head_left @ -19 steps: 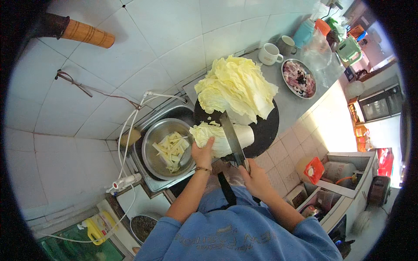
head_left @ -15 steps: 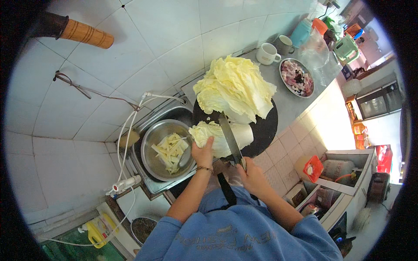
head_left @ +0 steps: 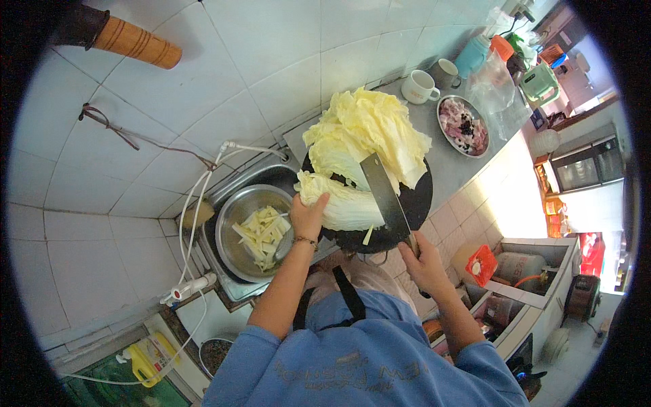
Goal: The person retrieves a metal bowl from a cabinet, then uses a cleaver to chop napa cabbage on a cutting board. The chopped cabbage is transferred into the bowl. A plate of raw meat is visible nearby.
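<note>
My left hand [head_left: 309,216] is wrapped round the leafy left end of a stack of napa cabbage leaves [head_left: 344,205]. The stack lies on a round black cutting board [head_left: 419,203]. In my right hand [head_left: 424,263] is the handle of a cleaver [head_left: 388,195], whose broad blade stands at the white stem end of the stack. A thin cut strip [head_left: 368,235] lies beside the blade. Behind, a large heap of yellow cabbage leaves [head_left: 369,132] covers the far part of the board.
Left of the board, a steel basin [head_left: 226,256] of pale cut strips [head_left: 263,234] sits in the sink [head_left: 239,288]. On the counter at the back right are a plate of sliced meat [head_left: 462,125], a white mug [head_left: 419,88] and a grey mug [head_left: 444,72].
The cleaver has moved right, from across the middle of the stack to its stem end. My right hand has shifted right with it. A small cut strip now shows near the blade.
</note>
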Available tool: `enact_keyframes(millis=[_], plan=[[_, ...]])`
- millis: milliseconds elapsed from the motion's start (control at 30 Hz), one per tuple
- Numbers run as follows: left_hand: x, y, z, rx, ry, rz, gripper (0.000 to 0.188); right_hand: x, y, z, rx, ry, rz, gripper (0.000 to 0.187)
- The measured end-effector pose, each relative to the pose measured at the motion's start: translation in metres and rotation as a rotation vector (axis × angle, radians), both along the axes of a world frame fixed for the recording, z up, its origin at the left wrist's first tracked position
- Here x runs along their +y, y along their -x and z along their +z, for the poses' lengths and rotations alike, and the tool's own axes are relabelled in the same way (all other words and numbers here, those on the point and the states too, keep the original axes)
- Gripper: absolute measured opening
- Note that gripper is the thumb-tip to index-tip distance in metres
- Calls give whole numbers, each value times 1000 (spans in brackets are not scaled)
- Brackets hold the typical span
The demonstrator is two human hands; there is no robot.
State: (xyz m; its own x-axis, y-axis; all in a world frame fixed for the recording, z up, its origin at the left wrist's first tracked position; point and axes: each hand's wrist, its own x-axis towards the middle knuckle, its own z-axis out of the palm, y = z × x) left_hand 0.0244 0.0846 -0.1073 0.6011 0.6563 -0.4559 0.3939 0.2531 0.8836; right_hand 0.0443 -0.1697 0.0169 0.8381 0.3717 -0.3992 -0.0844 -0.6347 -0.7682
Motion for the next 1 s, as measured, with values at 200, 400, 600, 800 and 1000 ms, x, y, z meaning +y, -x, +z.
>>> enact_keyframes(millis=[200, 400, 600, 800, 1000], plan=[[-32, 22, 24, 28, -1203, 13, 60, -17, -2, 1, -10, 10, -11, 27], [-93, 36, 21, -107, -889, -719, 29, -18, -2, -3, -5, -21, 1, 26], [-97, 42, 7, -223, -840, -536, 23, -17, -9, -6, 2, -32, 10, 26], [1, 101, 14, 21, -711, -53, 19, -24, -15, -5, -96, -55, 60, 27], [40, 97, -9, 121, -244, 42, 58, -28, -37, 7, -159, 105, 288, 32]])
